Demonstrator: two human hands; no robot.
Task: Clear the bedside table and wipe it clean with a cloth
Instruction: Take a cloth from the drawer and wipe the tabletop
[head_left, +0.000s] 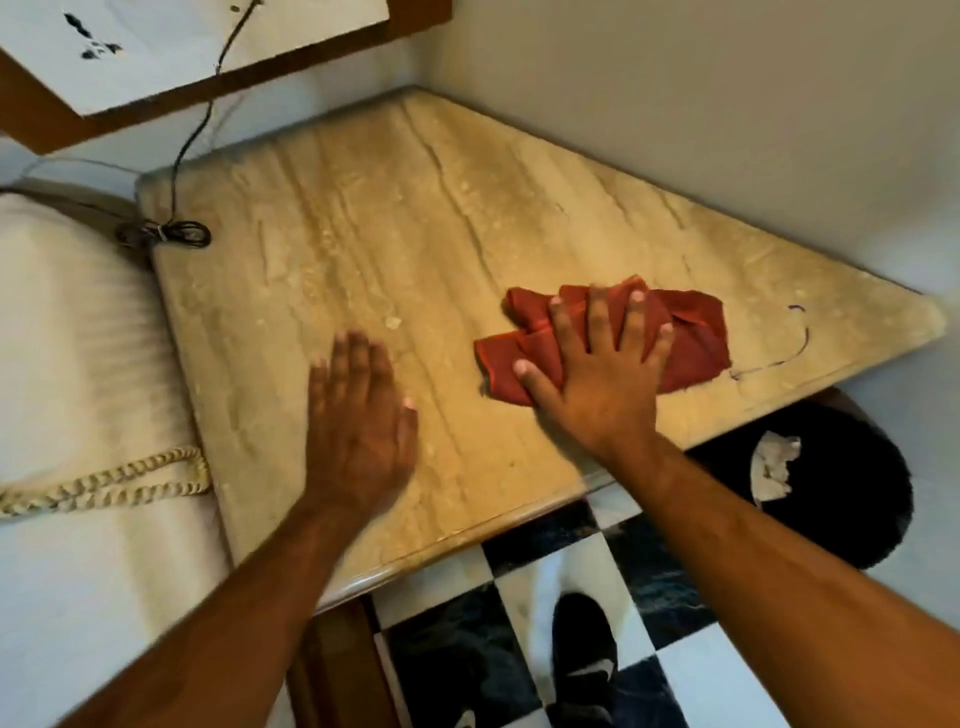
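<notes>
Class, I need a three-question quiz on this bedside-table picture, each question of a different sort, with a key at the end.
1. True or false: the right hand lies flat, fingers spread, on the red cloth.
2. Multiple choice: what lies at the back left corner of the table? A) a mug B) a coiled black cable C) a book
3. Short answer: what does the left hand hold?

Key
1. True.
2. B.
3. Nothing; it is open, flat above or on the tabletop, and too blurred to tell which.
</notes>
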